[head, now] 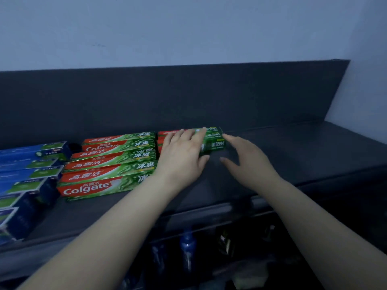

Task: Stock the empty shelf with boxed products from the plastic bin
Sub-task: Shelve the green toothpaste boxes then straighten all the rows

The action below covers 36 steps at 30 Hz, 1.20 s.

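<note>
**Near the shelf's back edge, a short stack under the palm**

Midway along the shelf (293,147), the left hand (182,151) lies flat, fingers straight, on a stack of three green toothpaste boxes (213,141). The right hand (247,155) hovers spread wide just beside the stack's right end, holding nothing. With that end unbraced, a sideways shove could slide the top box off. Further left are about six matching boxes (117,162), then roughly six blue boxes (31,164), partly cut off.

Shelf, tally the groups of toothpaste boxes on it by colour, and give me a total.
Blue group: 1
Red-and-green groups: 2, the left group and the right group under the left hand
Total on the shelf: 3 groups
</note>
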### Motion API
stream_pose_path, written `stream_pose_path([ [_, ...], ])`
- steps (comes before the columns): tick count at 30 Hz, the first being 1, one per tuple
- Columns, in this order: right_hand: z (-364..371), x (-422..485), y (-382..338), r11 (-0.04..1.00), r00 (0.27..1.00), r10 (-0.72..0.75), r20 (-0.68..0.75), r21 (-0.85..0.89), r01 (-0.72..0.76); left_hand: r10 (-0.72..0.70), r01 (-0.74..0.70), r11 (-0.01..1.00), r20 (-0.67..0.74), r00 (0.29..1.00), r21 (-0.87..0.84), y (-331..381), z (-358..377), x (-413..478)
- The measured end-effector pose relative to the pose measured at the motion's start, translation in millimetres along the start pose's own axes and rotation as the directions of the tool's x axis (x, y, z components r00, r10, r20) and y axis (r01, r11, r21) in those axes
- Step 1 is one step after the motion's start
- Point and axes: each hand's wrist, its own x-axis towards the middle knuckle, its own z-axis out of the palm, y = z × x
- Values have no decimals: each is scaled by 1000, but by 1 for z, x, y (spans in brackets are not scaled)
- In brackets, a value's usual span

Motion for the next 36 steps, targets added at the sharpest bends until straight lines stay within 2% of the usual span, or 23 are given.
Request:
stream_pose_path([
  [5,-7,-74,-27,983,978,176,-116,-40,-182,200,-197,958,-8,980,-207,12,2,-51],
  [10,-5,-176,-57,919,891,370,-262,-35,-392,413,-392,824,-40,910,-409,32,19,-113],
  [15,-20,-294,-102,754,739,573,-355,-126,-645,615,-522,644,-27,788,-559,73,36,-177],
  [19,-35,-384,-142,599,602,663,-444,-168,-783,727,-587,492,-69,684,-643,119,29,-235],
  [26,-59,-539,-243,301,312,727,-611,-124,-945,898,-641,204,-120,424,-740,200,-13,-366],
  [36,-71,-743,-456,-144,-93,638,-764,1,-990,965,-512,-222,-261,4,-830,263,-117,-611],
])
